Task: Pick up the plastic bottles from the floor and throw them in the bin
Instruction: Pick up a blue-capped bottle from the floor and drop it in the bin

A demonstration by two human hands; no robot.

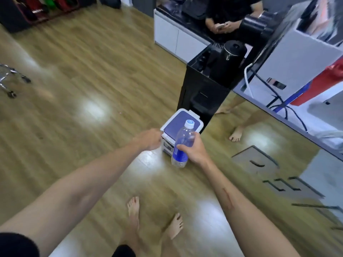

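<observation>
My right hand [193, 149] grips a clear plastic bottle [182, 143] with a blue label and a pale blue cap. The bottle is held upright in the air, just in front of the bin. The bin [168, 145] is small and white with a blue lid, and it stands on the wooden floor beside a black cabinet. Its lid is down. My left hand [150, 139] is stretched out to the bin's left front corner and touches the edge of the lid. Its fingertips are hidden behind the hand.
A tall black cabinet [202, 89] with a kettle on top stands right behind the bin. A person sits at the grey counter [289, 117] on the right, with bare feet on the floor. A chair base [9, 80] is at the far left.
</observation>
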